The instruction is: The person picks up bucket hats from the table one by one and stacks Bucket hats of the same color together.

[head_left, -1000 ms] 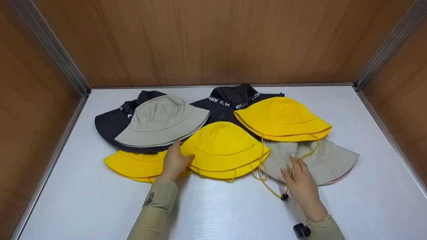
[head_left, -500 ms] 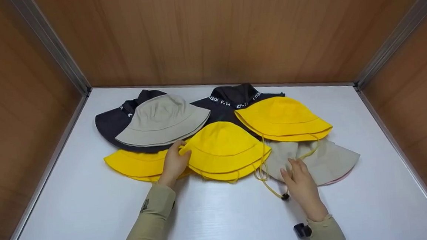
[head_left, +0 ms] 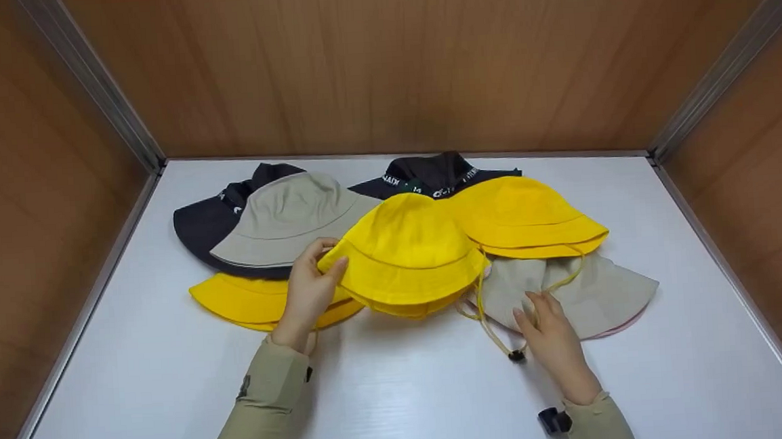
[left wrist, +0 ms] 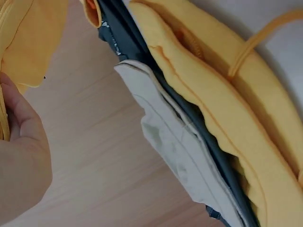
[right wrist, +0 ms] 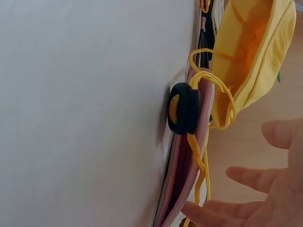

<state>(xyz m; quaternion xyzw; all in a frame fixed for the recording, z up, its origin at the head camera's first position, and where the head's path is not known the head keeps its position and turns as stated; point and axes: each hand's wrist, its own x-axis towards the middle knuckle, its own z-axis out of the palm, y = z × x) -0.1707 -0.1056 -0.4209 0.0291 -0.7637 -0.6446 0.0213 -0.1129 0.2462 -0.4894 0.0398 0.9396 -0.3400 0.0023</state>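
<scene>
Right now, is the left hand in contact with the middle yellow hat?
Touching. In the head view, the left hand pinches the middle yellow hat by its brim, thumb in front.

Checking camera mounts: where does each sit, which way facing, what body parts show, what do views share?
Head: worn on head, facing forward and down at held yellow hat; left fingers, right fingers, sleeves show.
Left wrist: worn there, facing left beige hat and wooden wall, picture rolled; left fingers at left edge.
Right wrist: worn there, facing black cord toggle, table at left; right fingers lower right.
Shared: head and left wrist, beige hat; head and right wrist, the toggle.
</scene>
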